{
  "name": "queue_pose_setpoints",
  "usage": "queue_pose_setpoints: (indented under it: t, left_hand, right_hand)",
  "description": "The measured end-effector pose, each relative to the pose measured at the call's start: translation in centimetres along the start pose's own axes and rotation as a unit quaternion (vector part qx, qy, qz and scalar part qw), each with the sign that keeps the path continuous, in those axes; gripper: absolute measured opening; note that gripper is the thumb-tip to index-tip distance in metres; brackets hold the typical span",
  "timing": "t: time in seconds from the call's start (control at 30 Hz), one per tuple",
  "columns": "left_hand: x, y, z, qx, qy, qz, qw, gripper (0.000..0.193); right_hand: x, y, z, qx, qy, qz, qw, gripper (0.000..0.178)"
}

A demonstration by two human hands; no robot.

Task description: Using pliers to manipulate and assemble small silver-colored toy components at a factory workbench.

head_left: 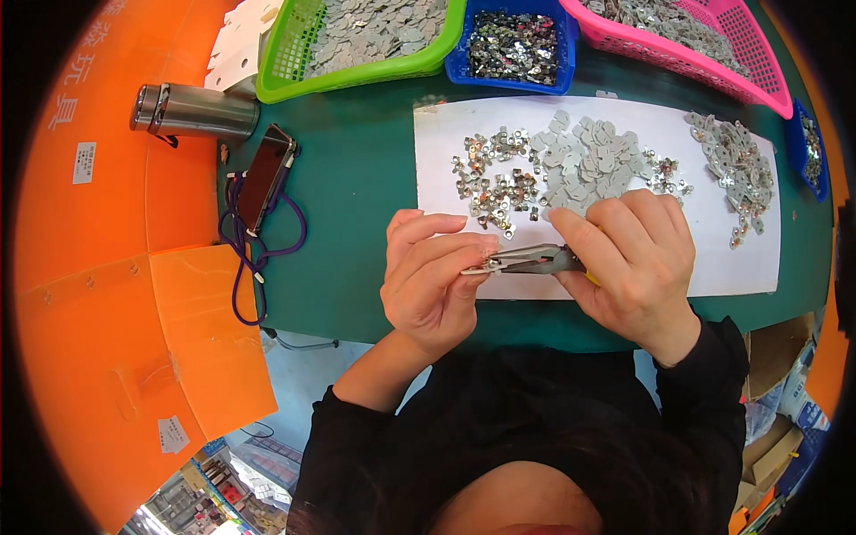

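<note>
Holding the pliers (539, 259) in your right hand (635, 263), you keep the fingers curled around the handles, just above the near edge of the surface (343, 134). Your left hand (431, 281) pinches a small metal piece (477, 269) between thumb and fingers, its other fingers loosely bent. The tips of the pliers point left and meet your left fingertips at that piece; you cannot tell from here how firmly they bite on it.

Beyond your hands a white sheet (704, 275) spreads from the near edge across the middle and right of the surface. On it you have small shiny metal parts (492, 183) scattered to the left, a pile of flat grey pieces (588, 160) in the middle, a smaller shiny cluster (667, 174) just right of that pile, and a heap of grey pieces with shiny parts (738, 169) toward the right edge.

Near the left edge lie a phone (267, 178) and a purple cord (301, 223), with a metal bottle (205, 111) farther back. A small blue tray (821, 189) sits at the right edge. Along the far edge stand a green basket (357, 82), a blue bin (510, 84) and a pink basket (664, 56), each holding metal pieces.
</note>
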State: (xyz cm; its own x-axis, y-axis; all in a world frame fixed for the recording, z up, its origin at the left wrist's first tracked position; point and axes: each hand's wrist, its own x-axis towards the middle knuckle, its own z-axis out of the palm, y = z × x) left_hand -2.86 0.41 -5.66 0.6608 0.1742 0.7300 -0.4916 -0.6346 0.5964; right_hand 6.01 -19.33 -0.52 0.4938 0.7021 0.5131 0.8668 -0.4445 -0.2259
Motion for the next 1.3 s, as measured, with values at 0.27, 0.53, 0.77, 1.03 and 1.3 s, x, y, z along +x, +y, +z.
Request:
queue_pose_setpoints:
  t: [0.27, 0.53, 0.77, 1.03, 1.3]
  left_hand:
    - [0.2, 0.3, -0.6, 0.063, -0.026, 0.017, 0.998, 0.014]
    - [0.4, 1.1, -1.2, 0.183, -0.048, 0.052, 0.981, 0.017]
    - [0.5, 1.7, -2.0, 0.277, -0.092, 0.094, 0.952, 0.02]
    - [0.9, 2.2, -2.0, 0.307, -0.11, 0.106, 0.939, 0.027]
    - [0.9, 1.8, -1.9, 0.31, -0.122, 0.112, 0.936, 0.014]
  right_hand:
    - [-0.2, -0.3, -0.2, 0.009, -0.032, 0.019, 0.999, 0.053]
    - [-0.3, -0.9, -1.1, -0.037, -0.033, 0.034, 0.998, 0.051]
    - [-0.2, -1.6, -2.0, -0.064, -0.069, 0.047, 0.994, 0.053]
    - [-0.3, -1.6, -2.2, -0.112, -0.073, 0.03, 0.991, 0.055]
    - [-0.3, -1.2, -2.1, -0.143, -0.08, 0.002, 0.987, 0.052]
